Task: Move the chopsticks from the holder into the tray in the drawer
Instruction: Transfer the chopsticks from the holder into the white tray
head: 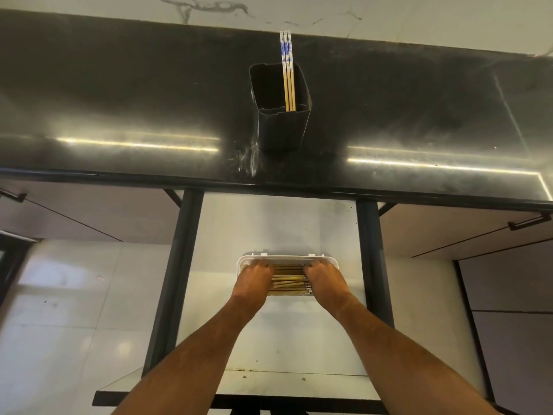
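A black square holder (279,115) stands on the dark countertop (119,100) with three chopsticks (288,73) upright in it, their tops patterned blue and white. Below, in the open drawer (269,235), lies a white tray (287,259) with several wooden chopsticks (288,281) lying crosswise. My left hand (254,280) rests on the left ends of that bundle and my right hand (324,281) on the right ends. Both hands have their fingers curled down onto the chopsticks, and the fingertips are hidden inside the tray.
The drawer has dark side rails (179,265) and a pale floor; its front panel (239,387) is nearest to me. Closed cabinet fronts with dark handles (529,221) flank it. Light strips reflect on the countertop.
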Demonstrator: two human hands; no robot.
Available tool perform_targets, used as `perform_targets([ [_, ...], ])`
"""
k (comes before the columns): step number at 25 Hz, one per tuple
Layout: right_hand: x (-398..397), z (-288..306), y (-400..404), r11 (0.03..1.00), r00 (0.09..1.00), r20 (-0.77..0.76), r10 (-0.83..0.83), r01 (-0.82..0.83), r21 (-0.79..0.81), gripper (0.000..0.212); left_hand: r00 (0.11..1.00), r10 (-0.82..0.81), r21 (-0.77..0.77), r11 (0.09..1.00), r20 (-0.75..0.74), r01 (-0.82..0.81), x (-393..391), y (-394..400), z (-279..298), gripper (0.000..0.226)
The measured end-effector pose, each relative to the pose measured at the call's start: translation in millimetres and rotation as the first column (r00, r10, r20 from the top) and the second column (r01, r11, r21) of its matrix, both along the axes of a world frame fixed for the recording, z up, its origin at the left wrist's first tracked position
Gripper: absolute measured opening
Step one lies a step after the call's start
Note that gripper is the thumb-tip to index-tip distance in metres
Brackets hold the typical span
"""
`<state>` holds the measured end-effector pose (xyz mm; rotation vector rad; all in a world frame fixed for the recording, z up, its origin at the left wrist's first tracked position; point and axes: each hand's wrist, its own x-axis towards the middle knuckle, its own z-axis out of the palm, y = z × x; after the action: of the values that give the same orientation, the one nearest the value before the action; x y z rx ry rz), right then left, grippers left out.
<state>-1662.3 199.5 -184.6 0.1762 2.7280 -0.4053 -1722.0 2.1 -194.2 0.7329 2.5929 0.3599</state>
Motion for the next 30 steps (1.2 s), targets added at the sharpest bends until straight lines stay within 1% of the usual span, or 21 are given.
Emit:
perform_targets([
  [1, 0, 0, -1, 1.000, 1.000, -0.001, 0.015, -0.015, -0.006, 0.025, 1.000, 0.003, 0.014, 1.000, 0.018, -0.004, 1, 0, 0, 0.023],
  [3, 1, 0, -1, 0.999, 0.999, -0.002, 0.034, -0.034, 0.005, 0.023, 1.000, -0.003, 0.012, 1.000, 0.019, 0.003, 2, -2, 0, 0.018],
  [6, 4, -1, 0, 0.998, 0.998, -0.003, -0.059, 0.059, -0.003, 0.019, 1.000, 0.008, 0.006, 1.000, 0.017, -0.008, 1, 0, 0, 0.022],
  [8, 5, 0, -1, 0.997, 0.997, 0.016, -0.072, 0.072, 0.027, 0.018, 1.000, 0.011, 0.000, 1.000, 0.015, -0.011, 0, 1, -1, 0.025],
  [11, 5, -2, -3, 0.996, 0.995, 0.038, -0.092, 0.091, 0.022, 0.017, 1.000, 0.022, -0.024, 0.999, 0.014, -0.021, 0, 0, -4, 0.023],
  [14, 3, -6, -3, 0.991, 0.991, 0.025, -0.133, 0.134, -0.028, 0.020, 1.000, 0.024, -0.038, 0.999, 0.014, -0.024, 2, 0, -5, 0.019],
  [15, 2, -5, -3, 0.993, 0.993, 0.025, -0.114, 0.115, -0.019, 0.027, 1.000, 0.024, -0.037, 0.999, 0.008, -0.023, 2, 0, -5, 0.019],
  [16, 3, -6, -3, 0.996, 0.996, 0.021, -0.083, 0.083, -0.008, 0.036, 1.000, 0.022, -0.035, 0.999, -0.001, -0.022, 2, 1, -4, 0.019],
  [18, 5, -6, -3, 0.999, 0.998, -0.056, -0.029, 0.030, 0.015, 0.046, 0.999, 0.029, -0.013, 0.999, -0.040, -0.030, 4, 4, -3, 0.022],
  [20, 7, -5, -4, 0.998, 0.996, -0.087, -0.001, 0.006, 0.061, 0.046, 0.996, 0.053, 0.040, 0.998, -0.077, -0.050, 7, 6, -3, 0.034],
  [22, 9, -1, -7, 0.998, 0.994, -0.112, -0.006, 0.013, 0.065, 0.045, 0.990, 0.029, 0.023, 0.999, -0.136, -0.026, 9, 6, -2, 0.041],
  [25, 11, 10, -7, 0.996, 0.990, -0.138, 0.019, -0.007, 0.088, 0.048, 0.986, 0.011, 0.014, 1.000, -0.165, -0.009, 10, 4, 7, 0.039],
  [27, 11, 23, -7, 0.993, 0.988, -0.150, 0.037, -0.020, 0.115, 0.049, 0.979, -0.031, 0.012, 0.999, -0.201, 0.034, 9, 2, 19, 0.035],
  [30, 6, 45, -8, 0.989, 0.982, -0.184, 0.037, -0.010, 0.148, 0.044, 0.964, -0.036, 0.085, 0.995, -0.262, 0.060, 1, 1, 38, 0.032],
])
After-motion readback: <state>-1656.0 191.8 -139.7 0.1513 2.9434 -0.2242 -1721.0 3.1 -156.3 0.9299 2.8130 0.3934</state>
